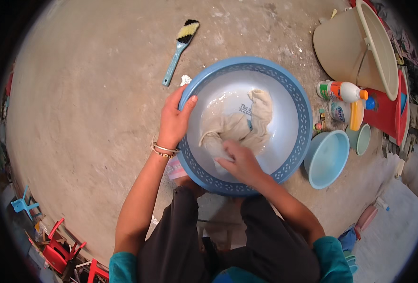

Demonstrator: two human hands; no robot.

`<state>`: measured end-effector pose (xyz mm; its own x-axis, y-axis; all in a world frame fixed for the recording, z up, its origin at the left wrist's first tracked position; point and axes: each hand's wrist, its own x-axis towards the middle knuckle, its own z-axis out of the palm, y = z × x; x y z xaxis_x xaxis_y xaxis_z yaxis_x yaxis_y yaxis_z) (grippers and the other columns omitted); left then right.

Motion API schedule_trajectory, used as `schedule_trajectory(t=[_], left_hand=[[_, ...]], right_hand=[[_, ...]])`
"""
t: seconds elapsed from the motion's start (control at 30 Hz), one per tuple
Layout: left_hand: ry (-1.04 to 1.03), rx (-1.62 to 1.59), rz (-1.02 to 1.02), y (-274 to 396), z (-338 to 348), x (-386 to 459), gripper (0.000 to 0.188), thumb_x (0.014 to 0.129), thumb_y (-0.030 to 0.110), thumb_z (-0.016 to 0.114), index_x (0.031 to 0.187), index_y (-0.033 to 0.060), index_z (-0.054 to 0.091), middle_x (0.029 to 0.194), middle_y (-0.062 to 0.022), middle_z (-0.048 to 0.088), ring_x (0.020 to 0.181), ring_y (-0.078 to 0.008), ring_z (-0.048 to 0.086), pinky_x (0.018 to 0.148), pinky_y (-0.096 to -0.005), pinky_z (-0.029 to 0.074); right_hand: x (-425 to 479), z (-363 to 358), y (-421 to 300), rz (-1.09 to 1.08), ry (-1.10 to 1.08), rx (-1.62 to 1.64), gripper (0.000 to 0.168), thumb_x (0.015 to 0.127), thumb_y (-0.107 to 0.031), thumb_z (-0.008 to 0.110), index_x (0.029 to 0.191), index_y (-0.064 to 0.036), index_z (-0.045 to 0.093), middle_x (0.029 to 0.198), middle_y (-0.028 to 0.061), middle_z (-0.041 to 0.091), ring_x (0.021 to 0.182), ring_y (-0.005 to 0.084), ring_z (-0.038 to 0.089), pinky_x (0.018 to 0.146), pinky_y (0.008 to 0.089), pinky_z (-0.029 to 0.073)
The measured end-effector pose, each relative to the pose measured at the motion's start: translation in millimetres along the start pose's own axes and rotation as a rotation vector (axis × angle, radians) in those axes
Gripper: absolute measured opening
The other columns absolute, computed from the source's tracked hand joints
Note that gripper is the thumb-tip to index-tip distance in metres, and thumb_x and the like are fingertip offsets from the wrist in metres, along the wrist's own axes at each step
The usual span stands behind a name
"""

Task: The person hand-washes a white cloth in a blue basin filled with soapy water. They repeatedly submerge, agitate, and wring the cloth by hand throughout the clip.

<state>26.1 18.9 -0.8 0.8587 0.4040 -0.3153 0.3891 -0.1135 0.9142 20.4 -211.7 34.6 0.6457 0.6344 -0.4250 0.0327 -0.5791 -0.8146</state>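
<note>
In front of my knees is a large blue plastic basin (302, 116) with a patterned rim and a pale inside that bears printed writing. My left hand (175, 122) grips its left rim, thumb over the edge. Inside, a wet cream-coloured cloth (262, 113), perhaps a sock or small garment, lies bent and crumpled in a little shiny water. My right hand (242, 162) is low in the basin at the cloth's near end, with fabric between thumb and fingers. Motion blurs those fingers slightly.
A blue-handled scrubbing brush (182, 53) lies on the concrete floor (88, 106) beyond the basin. At right are a beige bucket (343, 46), a white bottle with an orange cap (341, 91), and a light-blue bowl (327, 159). Red chairs (58, 253) are at lower left.
</note>
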Motion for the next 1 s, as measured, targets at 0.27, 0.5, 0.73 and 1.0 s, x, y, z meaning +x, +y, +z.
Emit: schedule_trajectory(t=[0.27,0.5,0.73,1.0], left_hand=[[0.023,0.059,0.038,-6,-4,-2,0.046,0.094,0.029,0.067,0.131,0.0028,0.060,0.127,-0.0187,0.062,0.122,-0.0320,0.053,0.105,-0.0393,0.041],[0.011,0.017,0.049,-5,2,2,0.046,0.094,0.029,0.068,0.131,0.0023,0.059,0.128,-0.0196,0.061,0.121,-0.0323,0.055,0.104,-0.0394,0.042],[0.013,0.015,0.044,-7,1,0,0.046,0.094,0.029,0.068,0.131,0.0024,0.059,0.128,-0.0195,0.061,0.121,-0.0322,0.055,0.104,-0.0391,0.042],[0.011,0.037,0.049,-5,-1,-1,0.047,0.094,0.030,0.067,0.131,0.0024,0.059,0.129,-0.0192,0.061,0.123,-0.0321,0.053,0.106,-0.0391,0.041]], right_hand=[[-28,-108,-69,0.158,0.429,0.296,0.038,0.087,-0.010,0.074,0.121,0.001,0.061,0.090,0.0043,0.064,0.076,0.0072,0.056,0.066,0.0239,0.048],[8,-48,54,0.076,0.385,-0.536,0.074,0.081,-0.012,0.076,0.145,-0.006,0.041,0.129,0.0251,0.051,0.114,0.0317,0.056,0.088,0.0377,0.050],[-21,-47,23,0.081,0.290,0.106,0.037,0.077,0.001,0.060,0.114,0.000,0.066,0.103,0.0140,0.065,0.087,0.0258,0.063,0.076,0.0322,0.050],[-41,-112,-93,-0.160,0.357,0.238,0.030,0.069,0.007,0.049,0.094,0.010,0.066,0.092,0.0137,0.064,0.079,0.0161,0.057,0.071,0.0262,0.045]])
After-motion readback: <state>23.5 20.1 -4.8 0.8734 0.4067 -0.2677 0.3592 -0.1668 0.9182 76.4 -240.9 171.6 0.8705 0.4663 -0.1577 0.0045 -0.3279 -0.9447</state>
